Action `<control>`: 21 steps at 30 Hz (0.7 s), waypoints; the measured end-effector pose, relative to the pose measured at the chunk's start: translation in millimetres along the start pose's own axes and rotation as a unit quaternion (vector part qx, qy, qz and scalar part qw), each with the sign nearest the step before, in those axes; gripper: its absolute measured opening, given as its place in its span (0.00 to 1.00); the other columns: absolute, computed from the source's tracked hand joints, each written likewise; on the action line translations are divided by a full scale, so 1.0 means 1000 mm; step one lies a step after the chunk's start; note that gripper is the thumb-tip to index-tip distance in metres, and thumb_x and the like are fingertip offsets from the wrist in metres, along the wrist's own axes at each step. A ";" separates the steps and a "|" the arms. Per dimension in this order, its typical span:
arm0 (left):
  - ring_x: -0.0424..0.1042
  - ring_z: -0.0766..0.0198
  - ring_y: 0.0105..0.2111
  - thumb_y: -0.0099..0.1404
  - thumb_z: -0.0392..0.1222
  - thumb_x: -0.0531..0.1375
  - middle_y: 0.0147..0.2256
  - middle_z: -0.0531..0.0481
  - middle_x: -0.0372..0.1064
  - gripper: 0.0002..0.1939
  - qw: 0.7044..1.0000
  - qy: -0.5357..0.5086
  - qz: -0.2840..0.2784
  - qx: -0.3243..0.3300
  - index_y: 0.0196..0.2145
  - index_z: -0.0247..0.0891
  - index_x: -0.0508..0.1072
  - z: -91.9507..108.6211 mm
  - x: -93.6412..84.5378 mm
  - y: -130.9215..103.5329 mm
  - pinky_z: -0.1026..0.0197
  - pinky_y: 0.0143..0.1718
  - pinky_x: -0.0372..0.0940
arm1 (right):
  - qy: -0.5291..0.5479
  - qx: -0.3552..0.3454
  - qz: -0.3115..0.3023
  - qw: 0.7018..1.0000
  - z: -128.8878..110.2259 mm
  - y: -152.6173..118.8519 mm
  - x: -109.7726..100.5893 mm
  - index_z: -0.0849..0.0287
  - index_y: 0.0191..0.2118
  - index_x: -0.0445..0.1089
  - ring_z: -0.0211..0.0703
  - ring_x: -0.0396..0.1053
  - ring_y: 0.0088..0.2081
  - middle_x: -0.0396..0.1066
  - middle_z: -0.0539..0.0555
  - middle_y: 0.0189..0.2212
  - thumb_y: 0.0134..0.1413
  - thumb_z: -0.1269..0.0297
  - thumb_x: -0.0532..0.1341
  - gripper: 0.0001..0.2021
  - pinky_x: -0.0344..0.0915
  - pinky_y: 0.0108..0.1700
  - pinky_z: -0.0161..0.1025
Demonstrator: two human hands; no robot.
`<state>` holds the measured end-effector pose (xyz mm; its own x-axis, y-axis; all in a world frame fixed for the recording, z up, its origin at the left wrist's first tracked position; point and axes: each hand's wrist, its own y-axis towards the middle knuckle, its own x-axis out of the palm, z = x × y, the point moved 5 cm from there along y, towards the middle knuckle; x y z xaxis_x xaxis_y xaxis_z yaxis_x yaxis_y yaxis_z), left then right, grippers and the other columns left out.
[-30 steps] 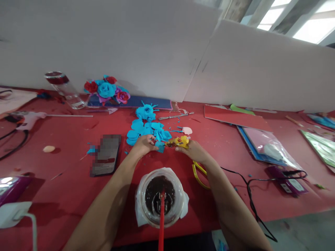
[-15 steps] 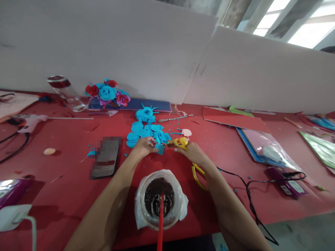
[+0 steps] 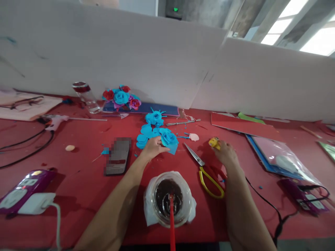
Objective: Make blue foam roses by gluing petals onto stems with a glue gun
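Observation:
My left hand [image 3: 154, 149] is closed on a blue paper flower [image 3: 169, 138], with a flat blue piece showing below its petals. Loose blue petals [image 3: 142, 140] lie just left of that flower. Behind them sits another blue paper flower [image 3: 155, 118]. Off to the right, my right hand [image 3: 227, 155] grips a yellow glue gun [image 3: 214, 143], mostly covered by the fingers. Between my hands lie scissors [image 3: 209, 184] with yellow handles, blades pointing away from me.
A lidded cup with a red straw [image 3: 172, 216] stands close in front of me. A phone [image 3: 119, 157] and a purple power strip [image 3: 28, 188] are leftward. Farther back are a glass bottle [image 3: 90, 99] and a flower bunch [image 3: 121, 97]. A black cord [image 3: 264, 200] runs along the right.
My right hand has moved right, away from my left hand, with the glue gun. The blue flower now shows open in my left hand. The scissors are uncovered, and the view has shifted left.

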<state>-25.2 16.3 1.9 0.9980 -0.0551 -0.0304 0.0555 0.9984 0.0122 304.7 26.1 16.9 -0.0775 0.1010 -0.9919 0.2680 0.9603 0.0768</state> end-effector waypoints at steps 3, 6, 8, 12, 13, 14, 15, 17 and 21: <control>0.68 0.64 0.25 0.43 0.37 0.69 0.24 0.53 0.70 0.13 0.999 0.017 -0.015 0.035 0.28 0.38 0.72 0.005 0.003 -0.002 0.62 0.30 0.62 | 0.006 -0.025 0.081 0.996 -0.017 -0.008 -0.020 0.62 0.56 0.65 0.64 0.63 0.52 0.63 0.70 0.54 0.54 0.65 0.56 0.23 0.60 0.48 0.55; 0.69 0.64 0.26 0.45 0.37 0.68 0.26 0.51 0.71 0.15 0.998 0.001 -0.015 0.064 0.34 0.38 0.74 0.002 0.004 -0.002 0.62 0.30 0.63 | 0.103 -0.182 0.093 0.973 -0.071 -0.026 -0.043 0.57 0.54 0.69 0.57 0.61 0.55 0.65 0.61 0.56 0.51 0.68 0.57 0.22 0.58 0.52 0.51; 0.69 0.64 0.26 0.44 0.36 0.68 0.27 0.51 0.72 0.18 0.997 -0.016 -0.029 0.071 0.36 0.39 0.74 -0.002 0.005 0.000 0.62 0.30 0.63 | 0.151 -0.321 0.012 0.935 -0.116 -0.041 -0.048 0.53 0.50 0.72 0.52 0.64 0.54 0.70 0.56 0.53 0.52 0.64 0.58 0.19 0.57 0.54 0.48; 0.69 0.65 0.24 0.42 0.33 0.68 0.24 0.53 0.71 0.18 0.995 -0.044 -0.053 0.071 0.35 0.38 0.73 -0.006 0.006 0.002 0.62 0.29 0.63 | 0.134 -0.428 -0.089 0.889 -0.176 -0.056 -0.052 0.55 0.42 0.76 0.47 0.69 0.48 0.76 0.55 0.44 0.45 0.71 0.60 0.15 0.59 0.50 0.41; 0.68 0.65 0.23 0.42 0.33 0.68 0.24 0.54 0.70 0.18 0.994 -0.052 -0.056 0.074 0.34 0.38 0.73 -0.005 0.007 0.002 0.62 0.29 0.63 | 0.107 -0.433 -0.115 0.888 -0.184 -0.057 -0.051 0.56 0.38 0.77 0.48 0.70 0.45 0.77 0.55 0.40 0.44 0.71 0.61 0.13 0.59 0.48 0.40; 0.68 0.65 0.23 0.42 0.32 0.68 0.23 0.54 0.70 0.17 0.993 -0.061 -0.058 0.079 0.33 0.37 0.73 -0.003 0.007 0.001 0.62 0.29 0.63 | 0.076 -0.428 -0.136 0.890 -0.189 -0.056 -0.050 0.56 0.36 0.77 0.49 0.71 0.43 0.77 0.55 0.37 0.44 0.71 0.61 0.11 0.59 0.46 0.40; 0.68 0.65 0.23 0.43 0.32 0.67 0.24 0.53 0.71 0.16 0.992 -0.068 -0.059 0.083 0.33 0.37 0.73 0.000 0.007 0.001 0.62 0.29 0.63 | 0.045 -0.420 -0.154 0.893 -0.193 -0.055 -0.050 0.57 0.34 0.77 0.50 0.71 0.42 0.77 0.56 0.35 0.44 0.69 0.62 0.09 0.60 0.44 0.41; 0.67 0.66 0.24 0.43 0.32 0.67 0.24 0.52 0.70 0.15 0.991 -0.078 -0.057 0.090 0.31 0.37 0.73 0.005 0.008 0.000 0.62 0.29 0.63 | -0.009 -0.401 -0.168 0.900 -0.197 -0.054 -0.053 0.57 0.33 0.77 0.52 0.72 0.40 0.77 0.57 0.33 0.44 0.68 0.63 0.08 0.59 0.42 0.41; 0.65 0.66 0.24 0.42 0.36 0.69 0.21 0.54 0.66 0.12 0.991 -0.071 -0.057 0.096 0.25 0.38 0.70 0.012 0.011 -0.001 0.63 0.27 0.62 | -0.059 -0.382 -0.159 0.909 -0.202 -0.052 -0.059 0.60 0.35 0.77 0.51 0.73 0.40 0.77 0.61 0.37 0.45 0.73 0.60 0.11 0.59 0.38 0.38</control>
<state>-14.4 14.3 13.7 0.9782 -0.1825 0.0988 0.1590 0.9651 0.2079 101.6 22.5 92.3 0.0802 -0.1986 -0.9768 -0.4982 0.8408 -0.2118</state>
